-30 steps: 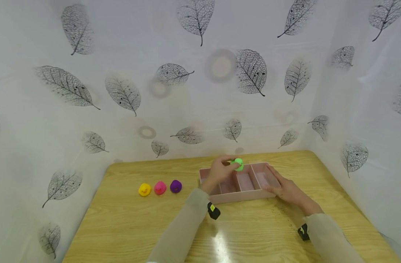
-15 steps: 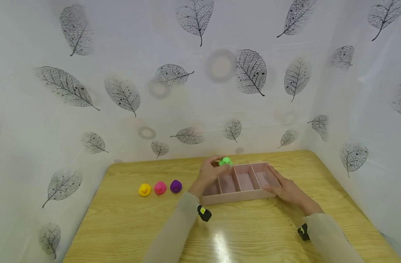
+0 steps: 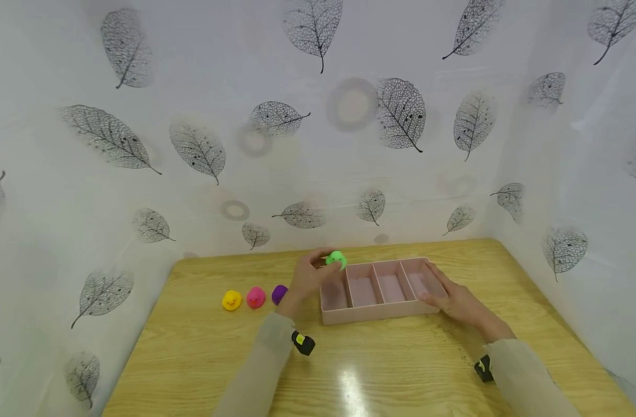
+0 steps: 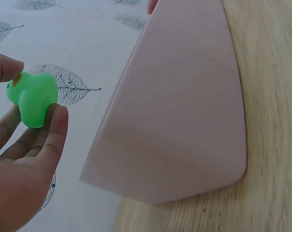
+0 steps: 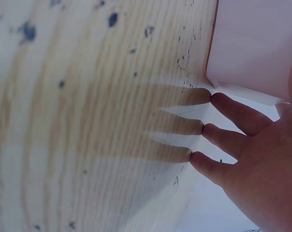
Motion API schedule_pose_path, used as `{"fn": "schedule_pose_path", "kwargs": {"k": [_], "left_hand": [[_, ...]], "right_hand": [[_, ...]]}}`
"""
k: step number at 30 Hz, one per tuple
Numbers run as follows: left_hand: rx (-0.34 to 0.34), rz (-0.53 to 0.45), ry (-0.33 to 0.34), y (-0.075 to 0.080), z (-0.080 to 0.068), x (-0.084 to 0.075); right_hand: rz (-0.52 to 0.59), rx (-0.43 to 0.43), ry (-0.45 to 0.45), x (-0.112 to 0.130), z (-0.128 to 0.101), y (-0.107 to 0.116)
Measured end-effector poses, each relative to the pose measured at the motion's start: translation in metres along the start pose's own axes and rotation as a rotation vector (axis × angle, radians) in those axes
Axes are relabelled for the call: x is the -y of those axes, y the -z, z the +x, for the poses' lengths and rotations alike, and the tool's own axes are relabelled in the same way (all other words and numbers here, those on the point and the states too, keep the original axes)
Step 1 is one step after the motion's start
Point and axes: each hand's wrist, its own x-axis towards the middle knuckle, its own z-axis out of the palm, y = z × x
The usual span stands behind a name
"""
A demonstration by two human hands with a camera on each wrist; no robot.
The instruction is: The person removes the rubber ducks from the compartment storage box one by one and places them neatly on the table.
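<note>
The green duck point(image 3: 336, 259) is up in the air, just over the far left corner of the pink tray point(image 3: 372, 315). The left hand point(image 3: 306, 277) pinches it between the thumb and the fingers point(image 4: 53, 126). In the left wrist view the duck point(image 4: 33, 98) sits at the fingertips, with its orange beak by the thumb, and the tray point(image 4: 184, 121) wall is just beside it.

The right hand point(image 3: 456, 300) lies flat against the right end of the tray, fingers point(image 5: 223, 137) straight and loose, holding nothing.

I think the step is moving the duck by the tray. To do it well, keep the pinch soft, since a squishy duck can pop out. Keep the flat hand on the tray so it does not slide. Lift the duck clear of the rim so it does not bump it.

All four slots of the tray look bare. On the table point(image 3: 193, 353) left of the tray stand a yellow duck point(image 3: 231, 300), a pink duck point(image 3: 255, 297) and a purple duck point(image 3: 279, 293) in a row. The purple one is partly behind the left hand.

No words or labels can be read anywhere
</note>
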Motion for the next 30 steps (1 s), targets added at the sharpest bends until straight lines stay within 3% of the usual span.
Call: {"fn": "schedule_pose_path", "kwargs": {"k": [10, 20, 30], "left_hand": [[-0.038, -0.015, 0.044, 0.03, -0.014, 0.01], [-0.101, 0.008, 0.014, 0.061, -0.025, 0.011], [-0.157, 0.017, 0.077, 0.096, -0.04, 0.012]], "right_hand": [[0.007, -0.003, 0.008, 0.001, -0.001, 0.0], [0.011, -0.009, 0.017, 0.001, -0.001, 0.001], [0.014, -0.006, 0.016, 0.0, -0.001, 0.001]]}}
